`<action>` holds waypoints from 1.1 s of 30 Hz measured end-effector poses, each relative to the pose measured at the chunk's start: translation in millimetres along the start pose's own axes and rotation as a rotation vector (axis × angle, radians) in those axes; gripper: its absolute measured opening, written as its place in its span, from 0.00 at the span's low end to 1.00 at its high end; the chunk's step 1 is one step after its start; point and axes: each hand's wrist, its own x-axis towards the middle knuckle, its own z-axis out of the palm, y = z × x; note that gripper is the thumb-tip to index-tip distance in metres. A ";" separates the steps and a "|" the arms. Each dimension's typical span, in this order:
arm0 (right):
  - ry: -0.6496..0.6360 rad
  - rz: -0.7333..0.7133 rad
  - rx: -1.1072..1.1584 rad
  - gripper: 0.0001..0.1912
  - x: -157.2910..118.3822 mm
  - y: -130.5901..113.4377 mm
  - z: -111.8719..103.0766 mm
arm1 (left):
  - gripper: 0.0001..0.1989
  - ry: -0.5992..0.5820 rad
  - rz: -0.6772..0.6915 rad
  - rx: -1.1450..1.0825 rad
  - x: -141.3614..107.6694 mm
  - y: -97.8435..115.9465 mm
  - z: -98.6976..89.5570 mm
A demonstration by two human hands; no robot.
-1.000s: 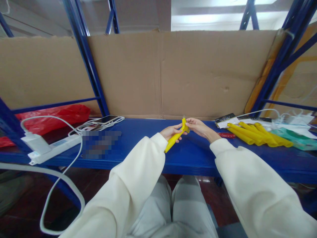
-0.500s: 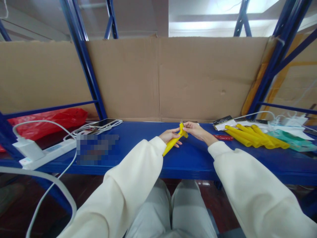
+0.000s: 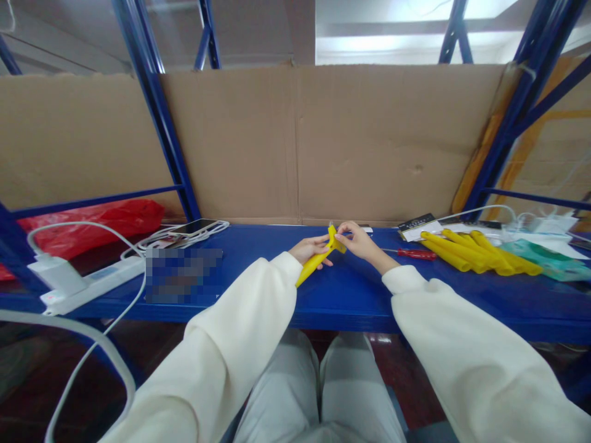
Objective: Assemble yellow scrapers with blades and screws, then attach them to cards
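While our left hand [image 3: 308, 249] grasps a yellow T-headed handle [image 3: 308, 269] above the blue surface [image 3: 258, 264] and our right hand's [image 3: 359, 239] fingers pinch its head, one piece seems midway; a red screwdriver [image 3: 417, 254] and several yellow tubes [image 3: 447, 252] lie farther right, ungrasped.

loose cream sleeves [image 3: 240, 314], pale grey trousers [image 3: 351, 387]

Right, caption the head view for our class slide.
Left hand grips a yellow piece, right hand at its far end, over a blue table.
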 end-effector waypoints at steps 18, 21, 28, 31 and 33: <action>0.102 -0.073 -0.084 0.06 0.1 -21.1 4.5 | 0.38 -0.051 0.077 -0.024 -4.1 -1.9 -1.9; 0.092 0.005 -0.033 0.10 0.6 -21.2 5.1 | 0.38 -0.048 0.080 -0.035 -4.7 -1.3 -2.4; 0.102 0.087 0.092 0.18 2.2 -21.6 5.8 | 0.38 -0.058 0.092 -0.050 -6.6 1.1 -3.1; 0.117 0.085 0.134 0.17 3.5 -27.8 3.6 | 0.38 -0.076 0.116 -0.039 -7.8 3.7 -3.6; 0.116 0.070 0.144 0.16 4.0 -32.7 1.5 | 0.39 -0.092 0.138 -0.032 -8.7 5.3 -5.0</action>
